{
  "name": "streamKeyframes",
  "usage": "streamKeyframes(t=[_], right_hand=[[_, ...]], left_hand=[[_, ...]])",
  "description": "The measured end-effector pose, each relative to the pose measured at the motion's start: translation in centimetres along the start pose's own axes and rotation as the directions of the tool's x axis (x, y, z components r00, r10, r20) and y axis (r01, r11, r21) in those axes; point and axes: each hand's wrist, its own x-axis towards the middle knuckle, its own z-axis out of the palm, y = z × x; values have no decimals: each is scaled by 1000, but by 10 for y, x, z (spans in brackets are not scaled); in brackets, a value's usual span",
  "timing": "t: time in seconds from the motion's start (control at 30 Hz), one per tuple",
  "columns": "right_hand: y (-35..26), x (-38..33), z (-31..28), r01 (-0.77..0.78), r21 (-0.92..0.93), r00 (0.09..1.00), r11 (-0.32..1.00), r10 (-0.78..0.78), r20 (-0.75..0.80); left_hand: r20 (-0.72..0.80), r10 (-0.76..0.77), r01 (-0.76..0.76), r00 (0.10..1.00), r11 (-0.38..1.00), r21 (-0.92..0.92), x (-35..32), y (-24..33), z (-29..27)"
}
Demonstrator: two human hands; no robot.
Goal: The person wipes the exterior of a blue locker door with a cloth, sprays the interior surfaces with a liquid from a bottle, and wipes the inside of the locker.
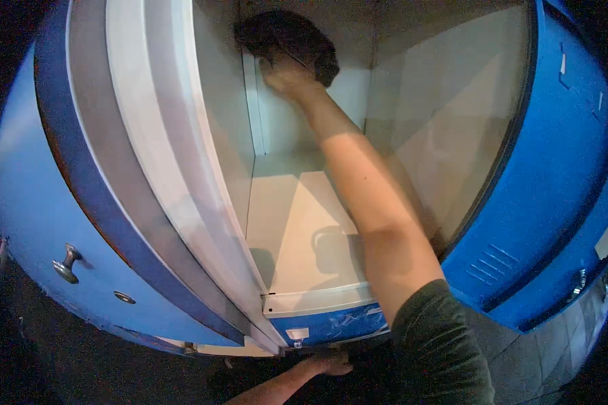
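Observation:
My right hand reaches deep into the white interior of a blue locker, its bare forearm crossing the opening. Its fingers are closed on a dark, soft cloth, bunched up near the upper back of the compartment. Part of the cloth covers the fingertips. Low down, in front of the locker's bottom edge, my left hand hangs with curled fingers. Whatever may be inside that grip is lost in the dark.
On the left a blue locker door stands swung out, bearing a metal handle and a small oval lock plate. Another blue panel with vent slots rises on the right. Grey floor tiles show at the lower right.

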Motion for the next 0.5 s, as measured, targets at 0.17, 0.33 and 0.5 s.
streamKeyframes(t=[0.17, 0.33, 0.5], right_hand=[[5, -6, -21, -46, 154, 953, 987, 89, -288], [57, -11, -11, -428, 173, 797, 887, 461, -390], [48, 2, -12, -223, 95, 917, 970, 242, -318]], left_hand=[[-246, -13, -44, 969, 974, -223, 9, -25, 70], [149, -21, 55, 989, 973, -224, -7, 0, -5], [-136, -58, 43, 989, 993, -113, -12, 1, 6]])
